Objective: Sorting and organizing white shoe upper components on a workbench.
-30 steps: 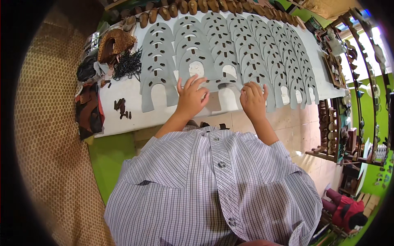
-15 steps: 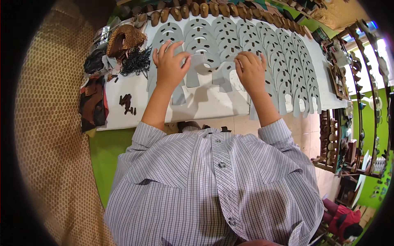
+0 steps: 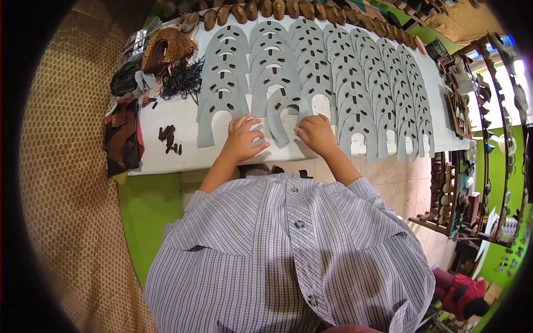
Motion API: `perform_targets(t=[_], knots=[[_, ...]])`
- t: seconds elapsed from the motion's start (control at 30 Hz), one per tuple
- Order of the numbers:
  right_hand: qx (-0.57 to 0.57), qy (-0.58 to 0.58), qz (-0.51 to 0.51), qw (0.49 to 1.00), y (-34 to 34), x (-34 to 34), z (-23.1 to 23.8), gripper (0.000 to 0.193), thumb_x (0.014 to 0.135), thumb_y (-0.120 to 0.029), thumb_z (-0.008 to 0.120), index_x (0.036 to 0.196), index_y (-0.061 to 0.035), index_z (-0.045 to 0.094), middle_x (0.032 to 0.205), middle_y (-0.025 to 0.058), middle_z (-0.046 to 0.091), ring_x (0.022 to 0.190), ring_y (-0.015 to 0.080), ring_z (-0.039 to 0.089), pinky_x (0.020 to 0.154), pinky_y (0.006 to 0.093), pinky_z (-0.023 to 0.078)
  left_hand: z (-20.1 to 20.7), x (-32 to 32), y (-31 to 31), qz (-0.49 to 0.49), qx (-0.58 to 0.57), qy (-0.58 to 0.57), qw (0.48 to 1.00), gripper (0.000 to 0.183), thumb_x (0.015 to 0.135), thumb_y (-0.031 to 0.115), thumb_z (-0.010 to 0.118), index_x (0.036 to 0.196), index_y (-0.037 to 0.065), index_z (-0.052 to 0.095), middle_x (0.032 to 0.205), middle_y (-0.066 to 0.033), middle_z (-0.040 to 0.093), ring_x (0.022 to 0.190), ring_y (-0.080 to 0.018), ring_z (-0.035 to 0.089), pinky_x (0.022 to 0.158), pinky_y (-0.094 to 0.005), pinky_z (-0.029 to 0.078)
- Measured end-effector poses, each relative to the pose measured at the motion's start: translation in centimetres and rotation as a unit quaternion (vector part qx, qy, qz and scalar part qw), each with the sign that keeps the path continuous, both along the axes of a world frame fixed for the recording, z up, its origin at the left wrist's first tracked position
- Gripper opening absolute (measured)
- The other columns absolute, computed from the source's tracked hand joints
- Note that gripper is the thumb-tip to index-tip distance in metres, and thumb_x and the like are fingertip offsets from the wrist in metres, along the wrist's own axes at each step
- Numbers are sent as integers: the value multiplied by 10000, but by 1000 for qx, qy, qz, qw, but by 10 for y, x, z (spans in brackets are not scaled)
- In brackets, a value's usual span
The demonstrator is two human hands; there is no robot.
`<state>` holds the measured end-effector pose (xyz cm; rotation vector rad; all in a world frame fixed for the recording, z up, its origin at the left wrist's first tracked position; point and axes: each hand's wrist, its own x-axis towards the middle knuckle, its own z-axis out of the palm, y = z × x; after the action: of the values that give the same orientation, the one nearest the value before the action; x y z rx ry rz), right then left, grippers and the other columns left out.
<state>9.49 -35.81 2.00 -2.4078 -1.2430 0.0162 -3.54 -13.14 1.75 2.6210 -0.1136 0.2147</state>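
Columns of grey U-shaped shoe upper pieces (image 3: 348, 91), overlapping and dotted with small dark tabs, lie across the white-covered table. One grey shoe upper piece (image 3: 275, 119) rests slightly askew at the near end of the second column, its open side toward me. Bent around that piece's right leg are the fingers of my right hand (image 3: 317, 136), which hide the leg's end. My left hand (image 3: 243, 140) holds nothing; its fingers are spread above the cloth, between this piece and the near piece of the leftmost column (image 3: 206, 130).
Several small dark brown pieces (image 3: 168, 139) lie at the front left of the table. Behind them are a black stringy heap (image 3: 183, 79) and leopard-patterned material (image 3: 161, 50). Brown shoe lasts (image 3: 251, 11) line the back edge. At right stand shoe racks (image 3: 444, 191); a person in red (image 3: 459, 297) is beyond.
Both hands have come down toward me from above the columns. The left hand's fingers have left the grey piece they touched, and the near pieces on the left are now uncovered.
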Motion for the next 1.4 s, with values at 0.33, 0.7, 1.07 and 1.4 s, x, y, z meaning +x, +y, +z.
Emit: perform_targets(t=[0.33, 0.7, 1.07, 1.4], knots=[[-4, -40, -252, 967, 20, 28, -24, 292, 816, -336, 567, 948, -90, 651, 912, 86, 624, 870, 284, 569, 762, 408, 435, -17, 38, -40, 228, 19, 9, 973, 185, 696, 306, 677, 760, 132, 678, 1216, -66, 515, 1202, -302, 355, 915, -479, 244], [-31, 149, -280, 948, 35, 39, -4, 239, 778, -312, 610, 899, -106, 618, 906, 78, 631, 876, 270, 585, 763, 407, 423, -16, 50, -26, 326, 11, 11, 945, 148, 724, 273, 634, 708, 128, 655, 1291, -77, 459, 1261, -311, 281, 944, -513, 198], [-61, 215, -292, 930, 31, 32, 2, 428, 772, -311, 615, 1148, -129, 525, 924, 161, 645, 885, 309, 616, 766, 398, 474, -5, 44, -18, 305, 74, 71, 947, 200, 741, 277, 606, 691, 101, 687, 1273, -68, 474, 1266, -291, 270, 973, -541, 167], [-104, 206, -280, 932, 7, 14, 4, 444, 786, -309, 600, 1171, -107, 510, 1020, 147, 622, 934, 313, 598, 792, 407, 471, 1, 40, -22, 311, 77, 53, 946, 235, 741, 316, 630, 846, 105, 637, 1257, -87, 466, 1262, -310, 272, 977, -571, 147]])
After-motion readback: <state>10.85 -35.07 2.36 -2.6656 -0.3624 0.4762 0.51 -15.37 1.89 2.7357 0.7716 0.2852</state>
